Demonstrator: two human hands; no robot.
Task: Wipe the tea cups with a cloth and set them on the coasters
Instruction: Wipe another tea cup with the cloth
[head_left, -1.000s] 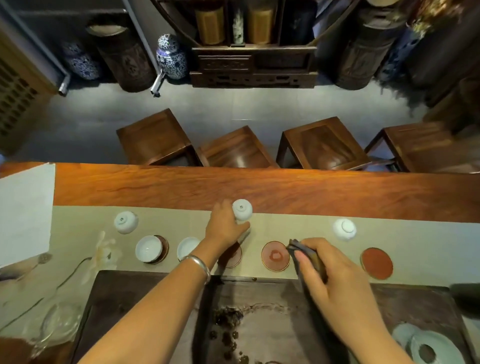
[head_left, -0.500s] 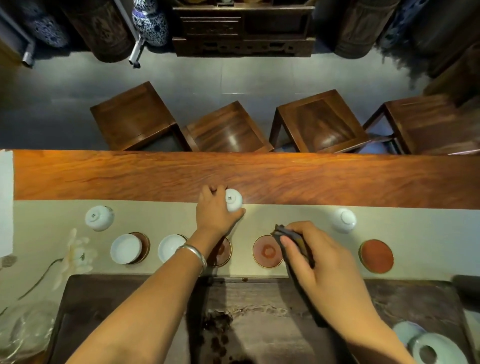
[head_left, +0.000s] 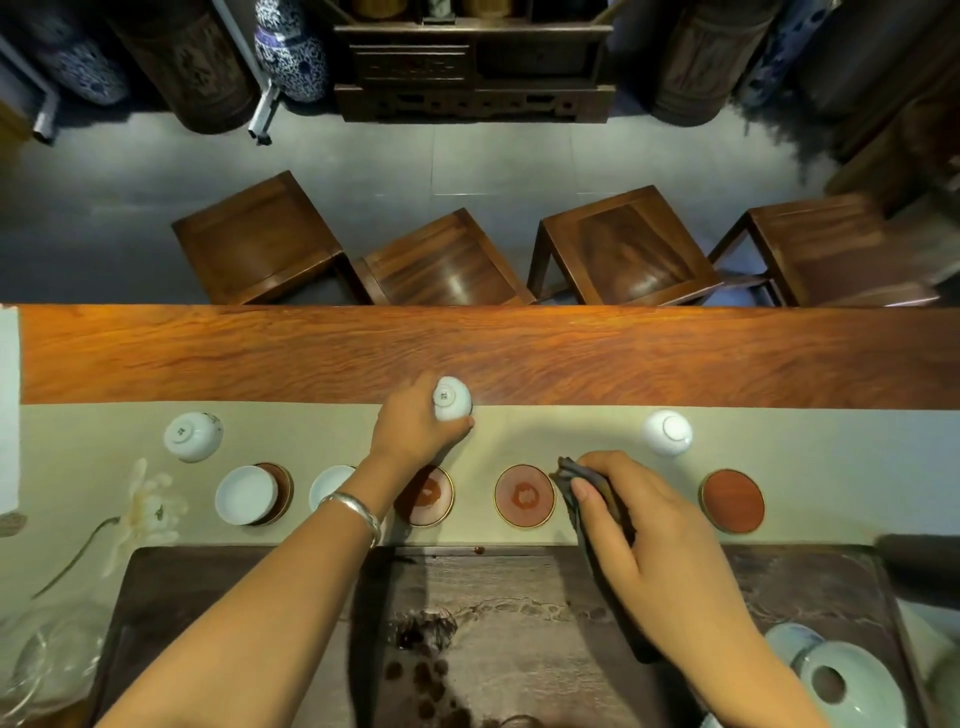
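- Far left, at ten o'clock, an upturned cup (head_left: 192, 435) waits on the runner (head_left: 519, 436), well apart from any coaster.
- Two upright cups (head_left: 246, 494) (head_left: 328, 486) look empty; the first sits on its coaster, the second's coaster is hidden.
- The left hand (head_left: 415, 428) has closed its fingers on an inverted cup (head_left: 451, 398) that a second ago it was only reaching, so wiping can likely begin.
- Two bare coasters (head_left: 428, 496) (head_left: 524, 496) follow at centre.
- The right hand (head_left: 644, 525), fingers clamped on the dark cloth (head_left: 582, 480), has barely shifted.
- At two o'clock, another inverted cup (head_left: 667, 432) and a free coaster (head_left: 732, 501).
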